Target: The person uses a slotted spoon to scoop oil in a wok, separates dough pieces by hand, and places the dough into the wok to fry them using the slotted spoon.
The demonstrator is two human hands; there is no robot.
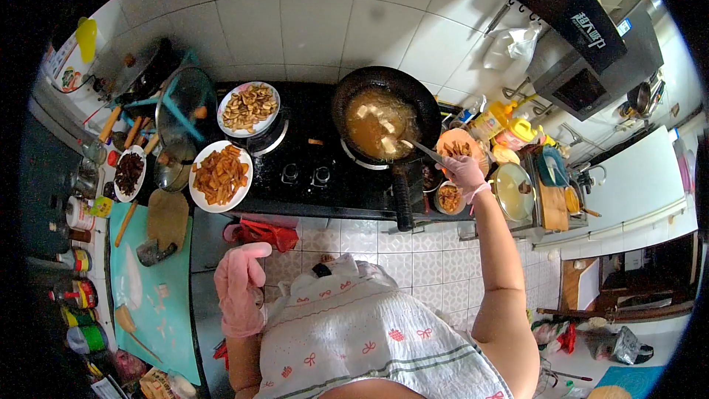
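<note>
My right hand, in a thin translucent glove, is closed round the handle of a metal spatula. The tool reaches over the right rim of a black wok; its head is hard to make out. Pale chunks sit in bubbling brown liquid inside the wok. Beneath and beside the right hand are an orange plate of brown strips and a small bowl of food. Also gloved, my left hand hangs before the counter, left of my apron, its fingers curled together with nothing seen in them.
The wok handle juts past the front edge of the black stove. Plates of sliced mushrooms and brown pieces stand left. A lidded pot and bottles are right. A turquoise mat lies on the left counter.
</note>
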